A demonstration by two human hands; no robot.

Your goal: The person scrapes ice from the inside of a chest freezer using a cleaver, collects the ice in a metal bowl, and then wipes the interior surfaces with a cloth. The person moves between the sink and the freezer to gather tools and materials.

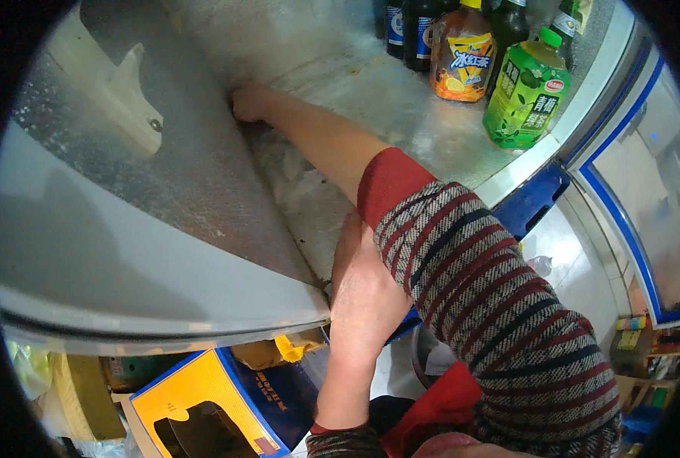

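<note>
My right hand (251,103), at the end of the arm in the rolled-up striped sleeve, reaches deep into a cooler cabinet. It is at the back of the metal floor (311,212), against the foot of the side wall (202,189); its fingers are hidden and nothing shows in it. Nearer the front, my left hand (363,280) lies beside the front edge of that wall, partly behind the right sleeve. Its fingertips are out of sight. Right of the hands stand a green tea bottle (526,94), an iced tea bottle (463,57) and several dark glass bottles (417,34).
A white plastic bracket (116,91) juts from the side wall. An open glass door (643,160) with blue trim is at the right. Below the cabinet are a yellow and blue carton (202,395) and a blue crate (531,200). Shelved goods (652,355) stand at lower right.
</note>
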